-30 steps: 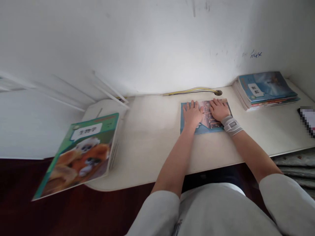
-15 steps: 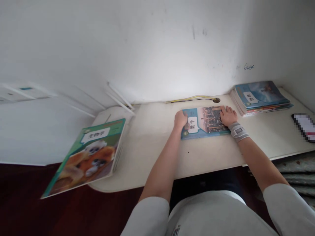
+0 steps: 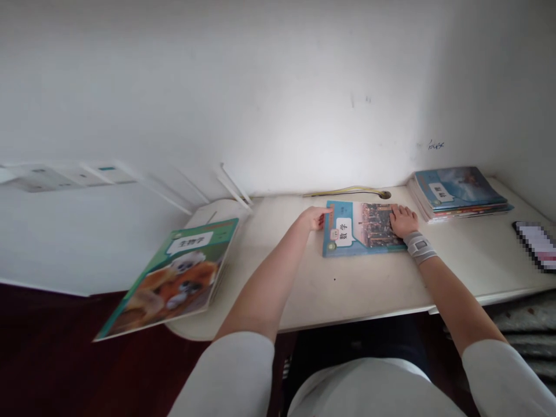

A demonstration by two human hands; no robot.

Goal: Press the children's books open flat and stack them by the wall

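Note:
A blue textbook with a city photo and a white label lies flat on the pale desk. My left hand sits at the book's far left corner, its fingers curled against the edge. My right hand, with a grey band on the wrist, rests flat on the book's right end, fingers stretched out.
A green book with an orange monkey cover overhangs the desk's rounded left end. A stack of books lies at the far right by the wall, and a blurred-out object at the right edge. A yellow cable runs to a desk hole.
My left hand has slid off the cover to the book's left corner and curled there. My right hand has shifted to the book's right end. The view has tilted up.

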